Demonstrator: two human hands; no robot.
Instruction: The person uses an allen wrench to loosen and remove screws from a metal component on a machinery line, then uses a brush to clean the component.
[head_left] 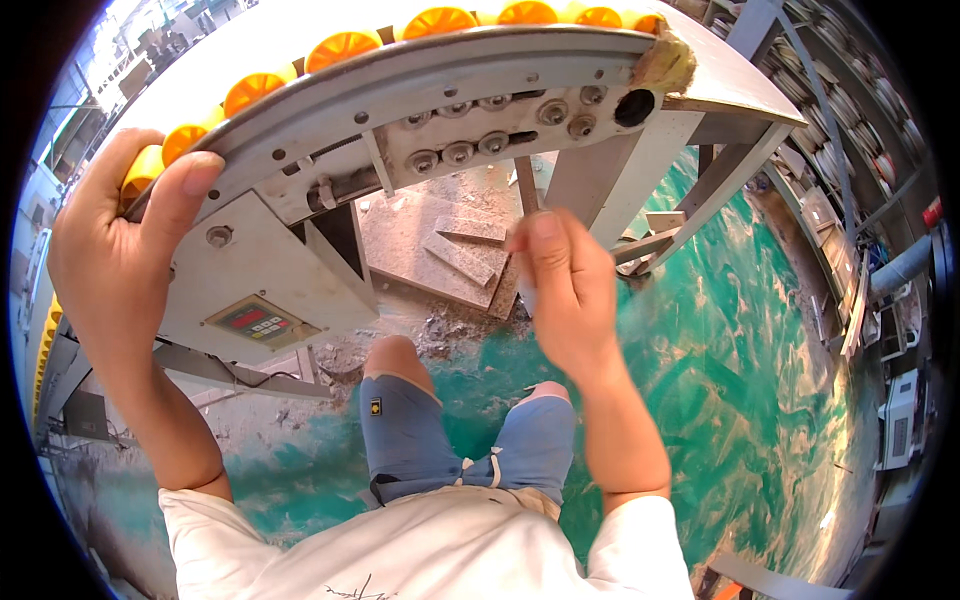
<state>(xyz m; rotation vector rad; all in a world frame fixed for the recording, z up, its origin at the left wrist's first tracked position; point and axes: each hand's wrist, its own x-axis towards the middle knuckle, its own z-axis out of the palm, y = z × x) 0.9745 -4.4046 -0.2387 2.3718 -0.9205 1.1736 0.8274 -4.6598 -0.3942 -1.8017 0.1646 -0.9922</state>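
Two hands work at a grey machine frame (300,290). Left hand (110,250) wraps the frame's edge beside the orange rollers (340,48), seemingly to steady it. Right hand (565,290) hangs below the bolts (458,153), fingers pinched on something small and pale, hard to make out.

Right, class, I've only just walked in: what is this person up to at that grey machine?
A person stands at a grey metal conveyor frame lined with orange rollers. The left hand grips the frame's curved edge, above a small control panel. The right hand is raised below the row of bolts, pinching something small and blurred. The floor is green.
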